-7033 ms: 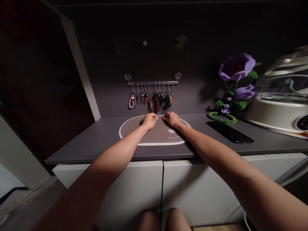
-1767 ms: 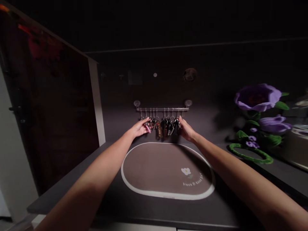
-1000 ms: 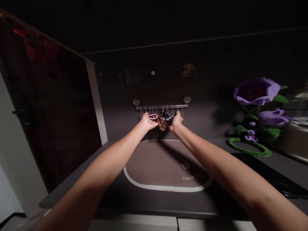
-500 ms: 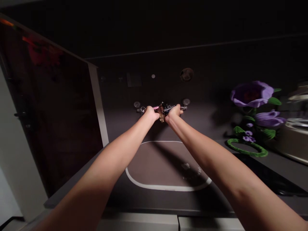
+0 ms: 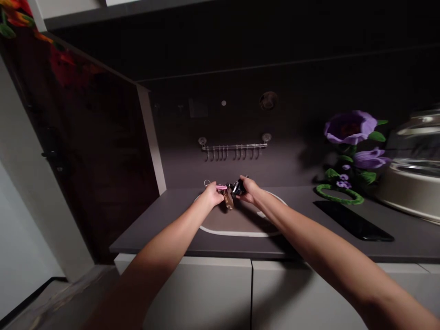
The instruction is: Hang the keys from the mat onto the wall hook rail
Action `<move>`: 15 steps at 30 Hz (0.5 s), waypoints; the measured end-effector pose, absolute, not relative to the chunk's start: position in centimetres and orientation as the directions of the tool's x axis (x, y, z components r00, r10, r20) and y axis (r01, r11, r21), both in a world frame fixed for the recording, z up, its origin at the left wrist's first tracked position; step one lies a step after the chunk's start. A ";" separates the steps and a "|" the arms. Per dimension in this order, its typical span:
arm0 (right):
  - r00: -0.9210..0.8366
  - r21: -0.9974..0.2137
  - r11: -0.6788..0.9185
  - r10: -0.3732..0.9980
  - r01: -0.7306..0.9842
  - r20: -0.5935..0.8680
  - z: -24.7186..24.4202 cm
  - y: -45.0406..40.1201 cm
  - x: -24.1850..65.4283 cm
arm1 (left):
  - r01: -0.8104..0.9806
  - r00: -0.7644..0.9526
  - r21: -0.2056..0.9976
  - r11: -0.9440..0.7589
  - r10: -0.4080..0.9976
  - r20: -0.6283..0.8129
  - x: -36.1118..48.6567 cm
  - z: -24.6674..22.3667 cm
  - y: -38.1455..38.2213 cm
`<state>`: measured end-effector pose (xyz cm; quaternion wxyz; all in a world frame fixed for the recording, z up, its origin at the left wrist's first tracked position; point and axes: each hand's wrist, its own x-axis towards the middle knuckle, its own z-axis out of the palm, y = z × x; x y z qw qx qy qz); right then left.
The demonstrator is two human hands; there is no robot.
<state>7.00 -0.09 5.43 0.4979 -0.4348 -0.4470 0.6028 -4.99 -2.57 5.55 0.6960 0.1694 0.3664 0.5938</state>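
Over the mat (image 5: pixel 223 223), a brownish oval with a white border, both my hands hold a bunch of keychains. My left hand (image 5: pixel 213 194) is closed round a pink piece (image 5: pixel 222 187), and a metal ring (image 5: pixel 206 183) sticks out past its fingers. In my right hand (image 5: pixel 250 189) is a dark, shiny bundle (image 5: pixel 238 187) that looks like keys or a keychain; its exact kind is unclear. Between the hands hangs a brown tag (image 5: pixel 228 200) with small lettering. Fingers cover part of the bunch.
A hook rail (image 5: pixel 234 147) is fixed to the wall above the counter (image 5: pixel 154 220). To the right stand purple fabric flowers (image 5: pixel 350 128) with a green ring base (image 5: pixel 338 195), a black phone-like slab (image 5: pixel 354 221) and a domed appliance (image 5: pixel 409 183). A dark door (image 5: pixel 85 174) is at left.
Both hands have come down and back from the hook rail with the keychains, which now hang over the mat. The rail shows whole, and the camera view has tilted and shifted.
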 end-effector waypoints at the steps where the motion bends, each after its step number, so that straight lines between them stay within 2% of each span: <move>1: -0.147 -0.960 -0.205 0.973 -0.191 -0.178 5.3 -0.8 7.5 | -0.677 0.044 0.690 0.257 0.950 -0.310 -5.3 5.0 -2.9; 3: -0.100 -0.974 -0.188 0.979 -0.128 -0.176 5.1 -1.8 8.7 | -0.599 0.066 0.752 0.276 0.953 -0.297 -6.0 4.4 -3.4; 6: -0.062 -0.996 -0.061 0.996 -0.058 -0.058 4.8 -2.2 10.9 | -0.410 0.113 0.876 0.254 0.967 -0.228 -7.2 4.4 -4.1; 9: 0.000 -0.980 0.080 0.997 0.182 0.082 4.2 -2.1 13.1 | -0.123 0.043 0.979 0.160 0.987 -0.156 -8.6 4.4 -4.4; 10: 0.016 -0.944 0.137 0.989 0.301 0.148 3.9 -2.0 13.8 | 0.011 -0.008 0.991 0.132 0.991 -0.132 -9.0 4.3 -4.5; 12: -0.004 -0.773 0.236 0.957 0.589 0.290 3.5 -2.0 15.0 | 0.310 -0.093 0.949 0.063 0.995 -0.036 -9.9 3.9 -4.4; 15: -0.107 -0.482 0.275 0.932 0.832 0.346 3.1 -2.5 16.2 | 0.693 -0.072 0.714 -0.098 0.976 0.204 -10.8 3.1 -4.5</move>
